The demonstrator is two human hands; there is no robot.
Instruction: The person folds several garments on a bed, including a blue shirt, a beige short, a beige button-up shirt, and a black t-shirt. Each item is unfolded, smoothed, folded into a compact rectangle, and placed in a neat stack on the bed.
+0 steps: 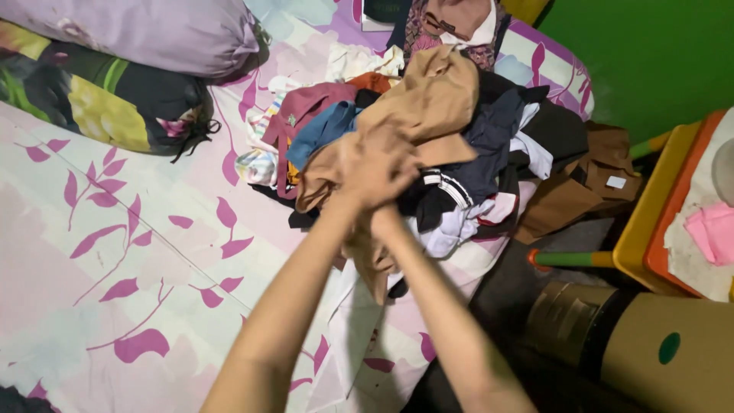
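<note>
Both my hands meet in the middle of the view, gripping a tan garment (428,99) lifted off a pile of clothes (489,153). My left hand (359,164) and my right hand (394,183) overlap and are motion-blurred, so the fingers are hard to separate. Part of the tan cloth hangs down beneath my wrists. The pile holds dark, blue, maroon, white and brown pieces and lies on a bed sheet (115,252) printed with pink leaves.
Two pillows, one lilac (145,30) and one dark floral (99,99), lie at the upper left. A small yellow and orange table (657,222) stands at the right with pink cloth (711,229) on it. A cardboard box (650,344) sits below, before a green wall (650,53).
</note>
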